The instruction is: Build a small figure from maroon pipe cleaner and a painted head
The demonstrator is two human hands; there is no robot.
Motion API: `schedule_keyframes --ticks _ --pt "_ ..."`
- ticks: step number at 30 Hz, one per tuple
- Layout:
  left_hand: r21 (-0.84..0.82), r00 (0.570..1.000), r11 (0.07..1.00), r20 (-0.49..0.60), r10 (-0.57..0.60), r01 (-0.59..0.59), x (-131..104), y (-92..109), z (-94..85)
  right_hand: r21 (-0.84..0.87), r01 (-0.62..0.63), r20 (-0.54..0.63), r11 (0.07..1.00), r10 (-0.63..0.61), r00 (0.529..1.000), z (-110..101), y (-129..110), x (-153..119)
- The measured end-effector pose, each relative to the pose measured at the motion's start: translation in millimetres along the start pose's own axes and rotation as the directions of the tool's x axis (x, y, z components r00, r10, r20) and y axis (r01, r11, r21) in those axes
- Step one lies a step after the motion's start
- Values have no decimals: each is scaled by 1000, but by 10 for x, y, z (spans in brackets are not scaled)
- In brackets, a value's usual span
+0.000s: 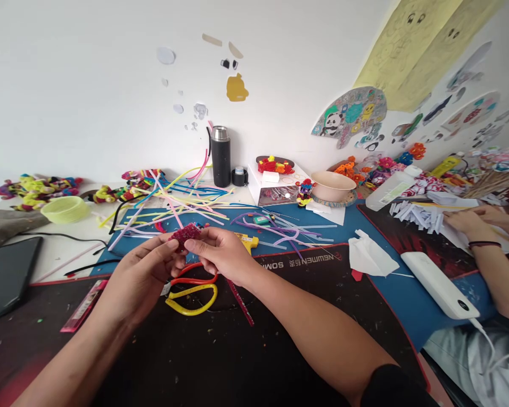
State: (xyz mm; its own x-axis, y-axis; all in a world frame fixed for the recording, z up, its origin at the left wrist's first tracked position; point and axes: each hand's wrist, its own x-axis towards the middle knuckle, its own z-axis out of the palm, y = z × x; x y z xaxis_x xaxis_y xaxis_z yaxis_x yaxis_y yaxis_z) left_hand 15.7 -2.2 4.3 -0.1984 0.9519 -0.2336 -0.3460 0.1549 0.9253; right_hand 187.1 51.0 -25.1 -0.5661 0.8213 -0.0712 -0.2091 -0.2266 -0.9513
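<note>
Bottle (221, 161) stands near the wall (110, 85); on my side of it, my left hand (142, 268) and right hand (227, 257) together pinch a dark red piece (185, 236), while coloured strips (163, 195) spread left of the bottle.

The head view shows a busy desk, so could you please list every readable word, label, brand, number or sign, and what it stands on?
"NEWMEN": on the black mat, near its far edge.
"SOM", perhaps part of a longer word: on the same mat, farther left in the picture.
Too small or blurred to read: the characters between those words, and markings on the pink box, bottle and yellow tool.
</note>
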Motion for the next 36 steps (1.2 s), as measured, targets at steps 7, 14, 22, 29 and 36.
schedule_keyframes --ticks 7,14,22,29,36 --pt "-7 999 1000 44 -17 17 -3 -2 -13 -12 11 26 1000 -10 1000 -12 -2 10" --pt "132 994 988 86 65 -76 26 -90 -94 30 42 13 999 -42 999 -31 27 23" --pt "609 942 722 160 294 -328 14 -59 -170 40 51 -17 998 -50 999 -47 79 59" --pt "711 863 536 205 461 -455 -7 -69 -178 28 4 -9 1000 -4 1000 -8 13 15" --pt "693 857 560 167 488 -454 -42 -41 -142 48 -23 30 999 21 999 5 -52 -17"
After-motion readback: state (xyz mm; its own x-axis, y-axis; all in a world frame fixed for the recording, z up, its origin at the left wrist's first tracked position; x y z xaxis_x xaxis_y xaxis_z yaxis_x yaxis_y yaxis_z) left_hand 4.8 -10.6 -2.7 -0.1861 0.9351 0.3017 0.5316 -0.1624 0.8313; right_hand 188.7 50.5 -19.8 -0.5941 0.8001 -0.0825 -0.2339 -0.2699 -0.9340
